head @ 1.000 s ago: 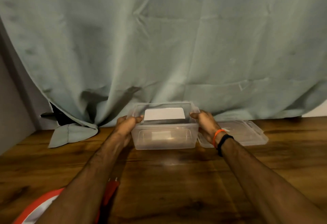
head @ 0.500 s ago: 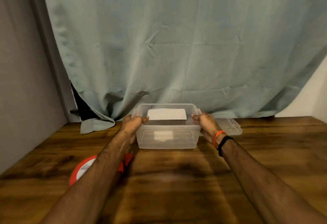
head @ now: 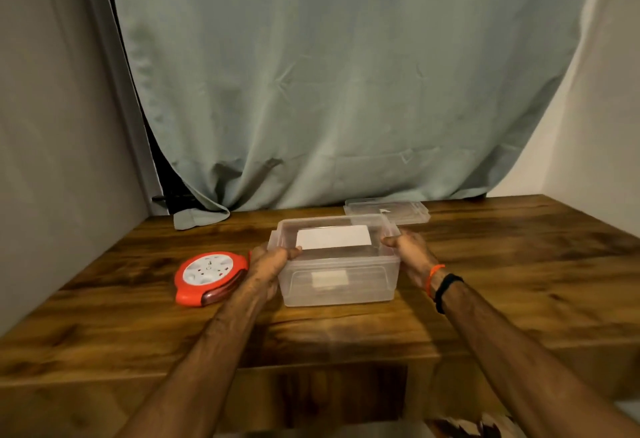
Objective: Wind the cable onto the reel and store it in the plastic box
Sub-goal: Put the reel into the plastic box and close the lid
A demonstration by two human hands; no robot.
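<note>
A clear plastic box (head: 337,281) stands lidless on the wooden table (head: 502,281), with a white label showing on its far inner wall. My left hand (head: 268,261) grips its left end, thumb hooked over the rim. My right hand (head: 408,250) grips the right end the same way. The orange cable reel (head: 209,276), with a white socket face, lies flat on the table just left of my left wrist. No loose cable shows.
The box's clear lid (head: 388,210) lies behind the box to the right, near a grey-green curtain (head: 329,91) hanging along the table's back. Walls close in on the left and right. The table's front edge runs below my forearms.
The view has pulled back and risen, so the whole reel and the table's front edge now show. Both hands keep their grip on the box, which now sits farther forward of the lid.
</note>
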